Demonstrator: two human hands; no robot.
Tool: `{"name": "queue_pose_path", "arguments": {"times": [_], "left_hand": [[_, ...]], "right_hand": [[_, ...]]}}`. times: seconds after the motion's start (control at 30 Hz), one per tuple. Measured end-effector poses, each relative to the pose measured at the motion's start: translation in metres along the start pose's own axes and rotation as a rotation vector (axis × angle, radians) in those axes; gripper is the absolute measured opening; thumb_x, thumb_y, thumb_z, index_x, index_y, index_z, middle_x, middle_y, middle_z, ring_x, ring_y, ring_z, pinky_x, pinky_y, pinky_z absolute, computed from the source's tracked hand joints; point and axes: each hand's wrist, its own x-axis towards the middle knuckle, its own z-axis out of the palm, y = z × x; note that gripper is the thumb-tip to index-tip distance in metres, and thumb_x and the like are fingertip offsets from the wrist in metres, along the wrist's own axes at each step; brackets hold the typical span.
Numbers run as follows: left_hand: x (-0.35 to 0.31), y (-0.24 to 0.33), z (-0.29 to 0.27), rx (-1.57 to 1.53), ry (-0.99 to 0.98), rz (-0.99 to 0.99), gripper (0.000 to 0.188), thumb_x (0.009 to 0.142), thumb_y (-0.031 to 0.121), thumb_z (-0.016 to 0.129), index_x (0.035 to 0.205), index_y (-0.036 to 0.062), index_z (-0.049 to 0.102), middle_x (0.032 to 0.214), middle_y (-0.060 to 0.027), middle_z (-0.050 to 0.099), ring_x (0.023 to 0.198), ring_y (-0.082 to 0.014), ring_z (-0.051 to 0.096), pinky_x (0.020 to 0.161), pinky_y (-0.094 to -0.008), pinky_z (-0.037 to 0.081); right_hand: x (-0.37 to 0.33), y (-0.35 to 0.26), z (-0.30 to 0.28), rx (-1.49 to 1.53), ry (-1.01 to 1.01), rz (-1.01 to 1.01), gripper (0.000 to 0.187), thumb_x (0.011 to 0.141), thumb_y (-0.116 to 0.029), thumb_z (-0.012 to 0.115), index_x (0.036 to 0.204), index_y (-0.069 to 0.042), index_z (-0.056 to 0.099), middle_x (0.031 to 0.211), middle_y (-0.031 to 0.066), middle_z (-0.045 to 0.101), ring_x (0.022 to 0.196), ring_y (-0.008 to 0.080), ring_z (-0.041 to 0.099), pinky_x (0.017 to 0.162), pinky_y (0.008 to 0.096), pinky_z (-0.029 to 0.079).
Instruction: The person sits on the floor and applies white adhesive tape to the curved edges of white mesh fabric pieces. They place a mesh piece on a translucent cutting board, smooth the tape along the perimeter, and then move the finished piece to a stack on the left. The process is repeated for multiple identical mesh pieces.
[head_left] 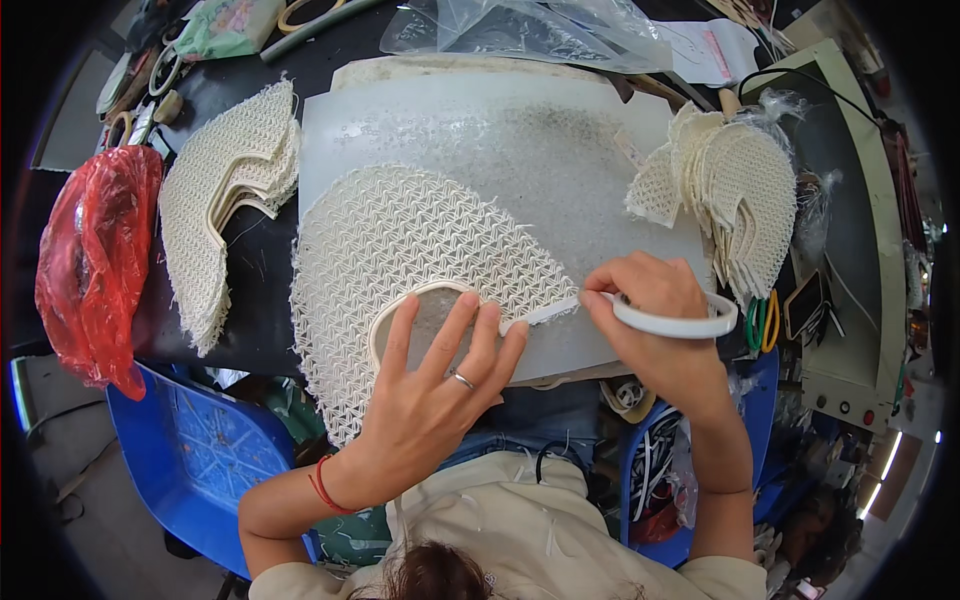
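A curved piece of cream woven fabric [395,225] lies on a pale cutting board [480,120], its inner curve edged with a smooth cream band. My left hand [435,355] rests with fingers spread over that inner curve, the fingertips pressing on the band and fabric edge. At the piece's right-hand tip, my right hand [655,310] grips a roll of white tape [722,318]. A strip of the tape runs from the roll along the short lower edge of the fabric, toward my left fingertips.
Stacked woven pieces [225,170] lie left of the board, more woven pieces [745,190] at its right. A red plastic bag [100,260] sits far left. Blue bins [200,460] stand below the table's near edge. Clear plastic sheeting [530,35] and scissors [770,322] are also around.
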Motion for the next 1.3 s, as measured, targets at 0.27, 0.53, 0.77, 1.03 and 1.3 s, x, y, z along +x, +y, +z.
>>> {"name": "queue_pose_path", "arguments": {"times": [0.27,0.53,0.77,1.03,1.3], "left_hand": [[0.000,0.000,-0.001,-0.096,0.016,-0.022,0.078,0.067,0.037,0.078,0.137,0.0105,0.053,0.139,-0.0111,0.047,0.133,-0.0299,0.043,0.109,-0.0592,0.031],[0.022,-0.009,-0.015,-0.305,0.225,-0.030,0.077,0.074,0.048,0.076,0.135,0.0078,0.054,0.141,-0.0142,0.047,0.134,-0.0360,0.043,0.111,-0.0532,0.033],[-0.089,-0.026,-0.032,-0.079,0.299,-0.217,0.049,0.076,0.040,0.078,0.109,0.0038,0.069,0.117,-0.0092,0.063,0.117,-0.0307,0.057,0.103,-0.0514,0.043],[-0.100,-0.019,-0.009,-0.111,0.329,-0.279,0.042,0.079,0.030,0.077,0.111,0.0038,0.069,0.122,-0.0072,0.063,0.119,-0.0279,0.057,0.105,-0.0476,0.042],[-0.109,-0.020,0.006,-0.197,0.426,-0.286,0.041,0.080,0.028,0.075,0.113,0.0049,0.067,0.131,-0.0082,0.058,0.124,-0.0274,0.054,0.107,-0.0507,0.040]], "right_hand": [[-0.034,0.025,-0.008,-0.056,0.608,0.418,0.009,0.082,0.000,0.066,0.080,-0.001,0.058,0.070,0.0065,0.059,0.061,0.0152,0.054,0.057,0.0317,0.044],[-0.039,-0.017,-0.010,0.183,0.426,0.150,0.021,0.083,-0.011,0.074,0.099,0.001,0.065,0.082,0.0070,0.063,0.074,0.0146,0.058,0.069,0.0276,0.047],[-0.011,-0.046,0.004,0.293,0.228,0.008,0.024,0.089,0.000,0.057,0.112,-0.002,0.065,0.084,0.0087,0.056,0.072,0.0171,0.052,0.063,0.0285,0.042],[0.029,-0.108,0.055,0.698,-0.390,-0.037,0.039,0.089,-0.003,0.059,0.128,-0.004,0.057,0.078,0.0127,0.063,0.066,0.0239,0.061,0.063,0.0343,0.048],[0.036,-0.115,0.052,0.662,-0.481,0.035,0.037,0.088,-0.005,0.061,0.124,-0.004,0.054,0.076,0.0122,0.065,0.066,0.0273,0.066,0.063,0.0355,0.051]]}}
